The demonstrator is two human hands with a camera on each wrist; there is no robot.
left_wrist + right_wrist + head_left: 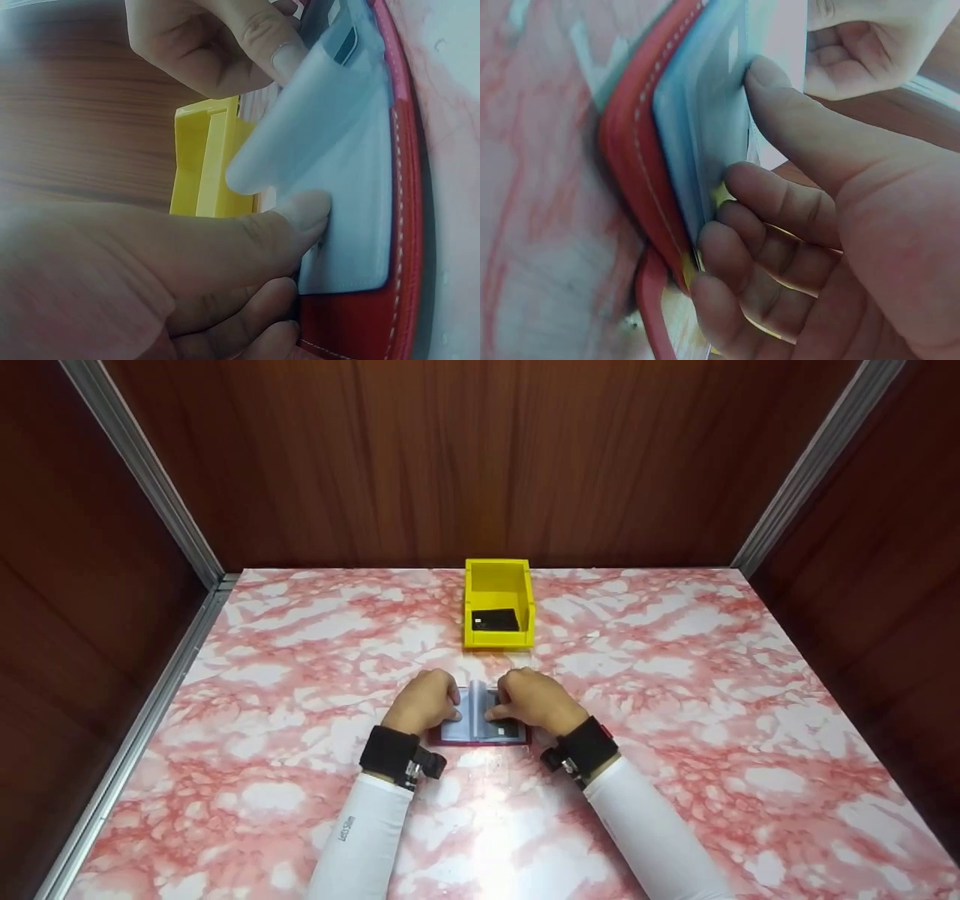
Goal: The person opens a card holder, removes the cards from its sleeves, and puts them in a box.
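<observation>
A red card holder (480,743) with pale stitching lies open on the table, its clear plastic sleeves (349,187) showing. At its left side my left hand (422,703) grips the holder, thumb on a sleeve and the other fingers curled at the edge. My right hand (541,701) holds the right-hand sleeves, the thumb on their face and the fingers behind their edge. A dark card (505,728) shows through the right-hand sleeve. Between the hands one clear sleeve (300,124) stands up and curls over in the left wrist view. A red strap (652,304) hangs at the holder's edge.
Beyond the hands stands a yellow bin (498,640), with black cards (495,620) lying inside. The table (675,780) has a red and white marbled top. Brown wood-grain panels (420,457) with metal posts (146,465) enclose its back and sides.
</observation>
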